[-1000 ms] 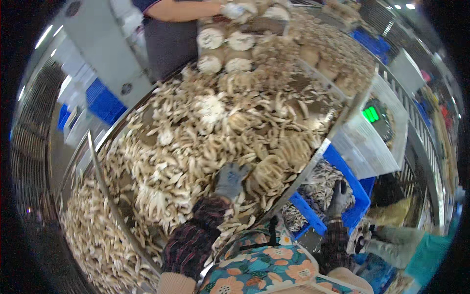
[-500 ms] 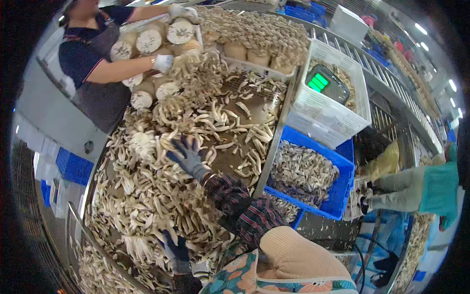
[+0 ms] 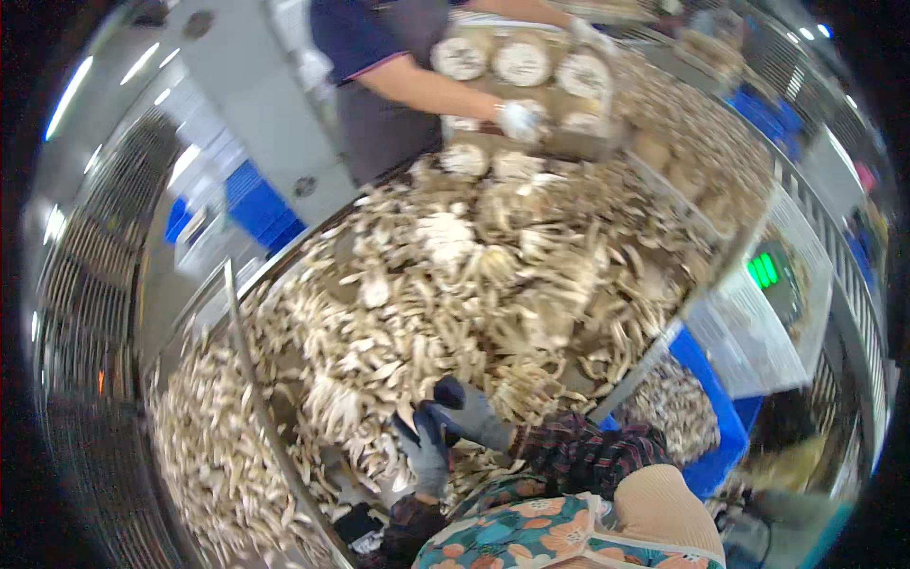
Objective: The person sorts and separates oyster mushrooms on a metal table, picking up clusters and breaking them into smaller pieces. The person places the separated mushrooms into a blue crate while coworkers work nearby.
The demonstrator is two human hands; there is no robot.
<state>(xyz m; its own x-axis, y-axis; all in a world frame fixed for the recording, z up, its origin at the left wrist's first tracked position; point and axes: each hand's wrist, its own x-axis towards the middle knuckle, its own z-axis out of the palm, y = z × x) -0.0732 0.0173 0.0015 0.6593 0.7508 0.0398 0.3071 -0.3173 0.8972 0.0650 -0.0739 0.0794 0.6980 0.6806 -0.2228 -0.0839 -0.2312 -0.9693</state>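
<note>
Mushrooms (image 3: 379, 351) heap across the metal table (image 3: 635, 376), left to right; probably light, soft and easily snapped, best held at the base. Near centre, the right hand (image 3: 471, 414) and left hand (image 3: 427, 455) meet, fingers bent; whether they grasp anything I cannot tell.

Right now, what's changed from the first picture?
The right grip moved left, from the blue bin to the mushroom pile, and is now close beside the left grip. I can't tell whether either holds a mushroom. The bin still sits right of the pile.
</note>
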